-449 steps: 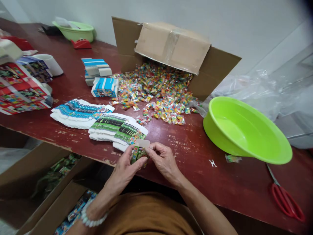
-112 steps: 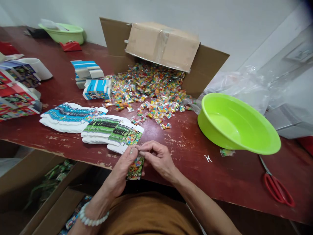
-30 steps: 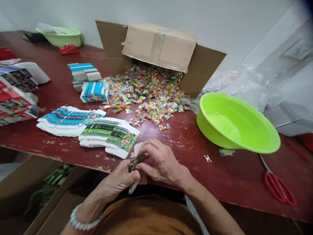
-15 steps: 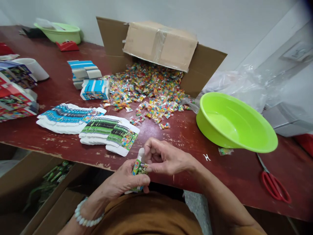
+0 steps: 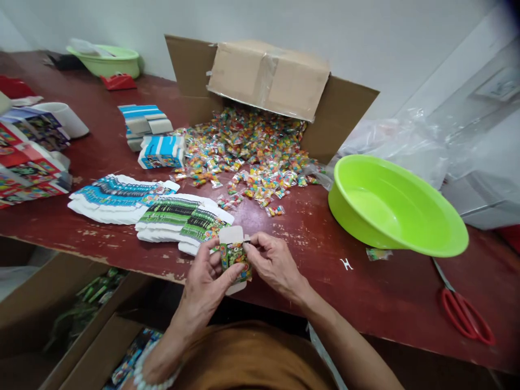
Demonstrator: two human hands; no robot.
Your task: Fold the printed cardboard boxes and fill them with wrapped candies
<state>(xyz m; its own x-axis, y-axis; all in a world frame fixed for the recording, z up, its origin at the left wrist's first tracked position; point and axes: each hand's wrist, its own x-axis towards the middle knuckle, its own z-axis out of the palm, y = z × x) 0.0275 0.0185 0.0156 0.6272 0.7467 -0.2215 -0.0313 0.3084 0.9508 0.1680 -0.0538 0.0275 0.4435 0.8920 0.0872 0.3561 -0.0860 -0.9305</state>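
Observation:
A small green printed candy box point(image 5: 234, 255) with white flaps standing out at its top and bottom is held over the table's front edge. My left hand point(image 5: 209, 281) grips it from the left, thumb across its printed face. My right hand point(image 5: 276, 262) pinches the box's upper right edge between thumb and fingers. Just behind lies a fanned stack of flat green cartons point(image 5: 182, 221), with flat blue cartons point(image 5: 122, 197) to its left. Farther back, wrapped candies point(image 5: 260, 157) spill out of a tipped cardboard box point(image 5: 268, 81).
A bright green basin point(image 5: 398, 206) stands at the right, with red-handled scissors point(image 5: 463, 314) in front of it. Blue boxes point(image 5: 162, 151) stand left of the candies. Red boxes point(image 5: 28, 168) sit at far left. Open cartons point(image 5: 77, 325) are below the table edge.
The candy box has moved up and away from my body, and its face is turned more toward me with a wide top flap visible. Both hands moved forward with it; the view shifted slightly.

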